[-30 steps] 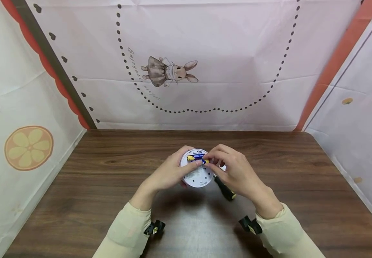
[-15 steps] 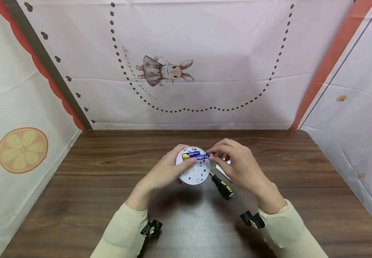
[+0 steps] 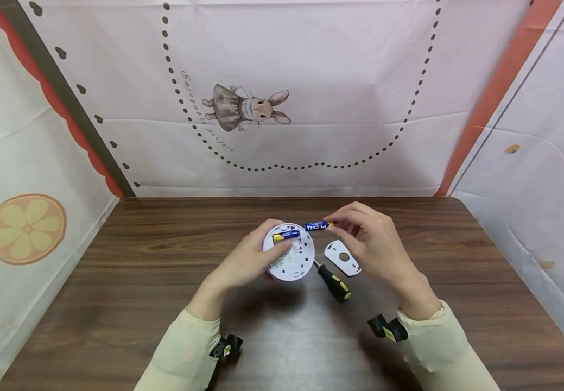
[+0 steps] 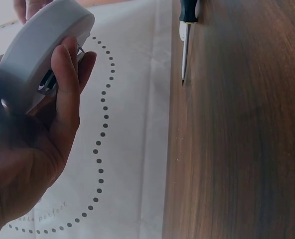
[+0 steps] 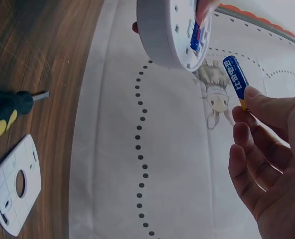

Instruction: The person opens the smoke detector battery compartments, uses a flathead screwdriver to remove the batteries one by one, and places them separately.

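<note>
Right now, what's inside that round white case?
One blue and yellow battery shows in the round white case, which the left hand holds. What lies beneath the battery or deeper in the case is covered.

From the head I'm looking forward and down across the counter (image 3: 130, 271); both wrist views sit close, tipped sideways, facing the cloth (image 3: 330, 108), and all three share the disc (image 3: 297, 267) and screwdriver (image 3: 334, 284).

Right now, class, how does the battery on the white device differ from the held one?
The resting battery lies on the white device; the held battery is clear of it, pinched by the right hand. In the head view, the resting battery's yellow end faces left, the held battery's right. Both are blue and yellow.
</note>
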The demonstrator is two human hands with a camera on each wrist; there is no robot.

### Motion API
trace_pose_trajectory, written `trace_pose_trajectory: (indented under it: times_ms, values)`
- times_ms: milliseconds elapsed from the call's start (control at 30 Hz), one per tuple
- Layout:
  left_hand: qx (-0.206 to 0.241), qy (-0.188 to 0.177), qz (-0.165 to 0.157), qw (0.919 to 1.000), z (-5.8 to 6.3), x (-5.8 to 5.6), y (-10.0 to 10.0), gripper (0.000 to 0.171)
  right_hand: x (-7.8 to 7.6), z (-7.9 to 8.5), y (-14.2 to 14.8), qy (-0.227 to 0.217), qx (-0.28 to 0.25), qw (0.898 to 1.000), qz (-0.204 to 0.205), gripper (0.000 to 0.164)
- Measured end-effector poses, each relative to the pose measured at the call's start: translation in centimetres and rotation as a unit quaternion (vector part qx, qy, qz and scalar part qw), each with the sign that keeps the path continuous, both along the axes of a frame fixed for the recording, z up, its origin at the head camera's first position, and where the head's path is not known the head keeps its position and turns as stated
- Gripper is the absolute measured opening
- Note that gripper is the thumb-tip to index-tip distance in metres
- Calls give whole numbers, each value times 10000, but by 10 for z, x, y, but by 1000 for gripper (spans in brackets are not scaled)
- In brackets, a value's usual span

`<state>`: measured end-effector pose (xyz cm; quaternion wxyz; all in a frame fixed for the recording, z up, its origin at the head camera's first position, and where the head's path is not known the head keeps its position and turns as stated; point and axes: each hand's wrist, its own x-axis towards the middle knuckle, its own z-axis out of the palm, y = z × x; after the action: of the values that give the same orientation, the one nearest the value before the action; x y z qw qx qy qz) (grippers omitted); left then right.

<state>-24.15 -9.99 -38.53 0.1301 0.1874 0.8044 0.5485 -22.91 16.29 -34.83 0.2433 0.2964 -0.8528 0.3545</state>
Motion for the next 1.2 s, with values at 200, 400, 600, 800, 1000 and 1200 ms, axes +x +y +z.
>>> trace_pose_trajectory:
  times_ms: [200,400,600,800,1000,1200]
  values:
    - [-40,8,44,10000,0,0,0,36,-2,2,7,50,-141,9998,-163,18]
    - [-25,-9,13,10000,0,0,1,36,-7,1,13,-32,-180,9989,-421,15]
    - [2,9,9,10000,-1,-1,0,35,-15,-5,21,-150,-235,9973,-674,14]
    - [22,-26,19,10000,0,0,0,35,-23,-11,31,-187,-336,9947,-952,12]
    - [48,-31,31,10000,1,1,-1,35,-28,-15,39,-218,-437,9917,-1191,12]
    - [40,-27,19,10000,1,1,-2,37,-31,-18,45,-325,-394,9895,-1352,12]
